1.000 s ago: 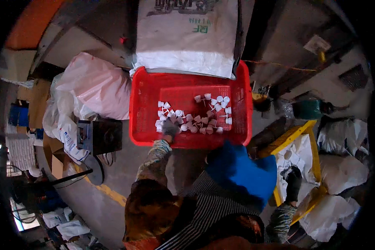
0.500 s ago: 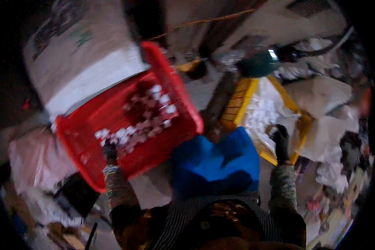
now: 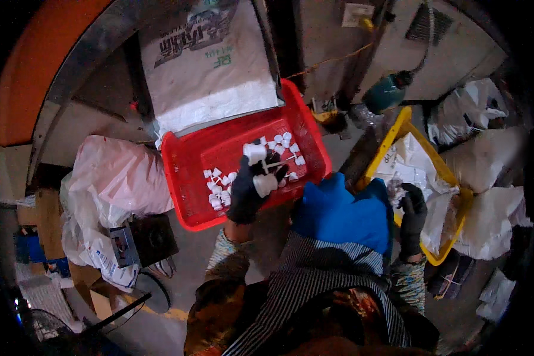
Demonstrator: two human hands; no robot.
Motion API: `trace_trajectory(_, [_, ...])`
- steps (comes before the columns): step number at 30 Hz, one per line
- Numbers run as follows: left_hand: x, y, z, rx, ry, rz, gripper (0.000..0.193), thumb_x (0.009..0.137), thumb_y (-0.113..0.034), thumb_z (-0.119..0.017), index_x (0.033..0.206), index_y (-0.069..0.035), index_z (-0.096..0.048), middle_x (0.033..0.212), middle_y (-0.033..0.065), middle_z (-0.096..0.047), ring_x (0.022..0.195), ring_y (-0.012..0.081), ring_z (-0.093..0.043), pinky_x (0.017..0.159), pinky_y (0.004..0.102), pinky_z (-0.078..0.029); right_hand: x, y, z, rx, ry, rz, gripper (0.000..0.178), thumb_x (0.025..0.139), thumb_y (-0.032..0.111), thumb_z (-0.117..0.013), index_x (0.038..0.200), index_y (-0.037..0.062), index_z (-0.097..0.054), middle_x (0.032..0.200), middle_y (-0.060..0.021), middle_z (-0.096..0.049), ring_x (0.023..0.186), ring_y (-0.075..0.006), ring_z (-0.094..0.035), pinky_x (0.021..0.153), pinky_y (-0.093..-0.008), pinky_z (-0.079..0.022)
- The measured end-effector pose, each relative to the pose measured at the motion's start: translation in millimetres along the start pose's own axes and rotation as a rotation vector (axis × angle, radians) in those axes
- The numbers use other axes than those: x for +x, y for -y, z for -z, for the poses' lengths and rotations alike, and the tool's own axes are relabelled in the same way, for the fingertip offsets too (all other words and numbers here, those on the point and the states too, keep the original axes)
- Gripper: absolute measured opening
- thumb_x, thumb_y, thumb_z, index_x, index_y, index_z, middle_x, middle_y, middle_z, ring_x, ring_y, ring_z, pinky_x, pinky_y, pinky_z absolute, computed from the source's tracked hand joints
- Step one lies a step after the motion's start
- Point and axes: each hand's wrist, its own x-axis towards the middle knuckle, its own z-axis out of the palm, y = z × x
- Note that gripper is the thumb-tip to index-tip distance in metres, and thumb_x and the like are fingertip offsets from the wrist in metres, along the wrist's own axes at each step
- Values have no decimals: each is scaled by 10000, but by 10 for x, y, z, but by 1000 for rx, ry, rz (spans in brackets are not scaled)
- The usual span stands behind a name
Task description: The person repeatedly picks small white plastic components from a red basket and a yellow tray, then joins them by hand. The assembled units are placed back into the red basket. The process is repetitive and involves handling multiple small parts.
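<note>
My left hand [image 3: 243,199], in a dark glove, is closed on a white plastic piece [image 3: 255,154] with cap-like ends and a thin stem. It is held up over the red basket [image 3: 181,204]. Several similar small white pieces [image 3: 221,196] lie scattered on the basket's floor. At the near left side of the yellow crate [image 3: 439,256], my dark-gloved right hand [image 3: 413,216] has its fingers curled. A pale crumpled bit [image 3: 396,193] shows at those fingertips, too unclear to name. White sheeting [image 3: 406,157] lines the crate.
A white woven sack [image 3: 219,89] hangs over the basket's far edge. Blue cloth [image 3: 341,210] covers my lap between the containers. Pinkish plastic bags [image 3: 121,175] and a dark box [image 3: 151,240] stand on the left, pale sacks [image 3: 486,157] on the right. A green bottle-shaped object [image 3: 387,92] is beyond the crate.
The whole view has shifted. My left hand has risen from the basket's floor with the white plastic piece in it. My right hand has moved from inside the crate to its near left side.
</note>
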Motion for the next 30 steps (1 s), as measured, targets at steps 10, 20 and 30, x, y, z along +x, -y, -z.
trace_trajectory(10, [-232, 809, -1120, 2078, 327, -1092, 206, 877, -77, -631, 1080, -54, -641, 900, 138, -639, 787, 310, -664, 596, 371, -550, -824, 845, -237, 60, -128, 88, 223, 908, 16, -572, 1126, 20, -620, 1174, -101, -628, 1082, -207, -586, 944, -317, -464])
trace_trajectory(20, [-704, 1462, -1478, 1022, 394, -283, 321, 859, -97, -645, 1157, -9, -564, 998, 172, -619, 897, 328, -636, 730, 399, -528, -501, 1304, -476, -313, 236, 1006, 308, 707, 76, -724, 1010, 88, -671, 1173, -123, -643, 1086, -389, -592, 932, -484, -477])
trace_trajectory(30, [-867, 1867, -1337, 1672, 587, -583, 484, 852, -98, -660, 1270, 43, -459, 1116, 198, -595, 1032, 326, -608, 884, 407, -512, -672, 889, -369, 1, -64, 283, 171, 855, 99, -631, 1016, 45, -608, 946, -128, -657, 876, -247, -648, 775, -351, -513])
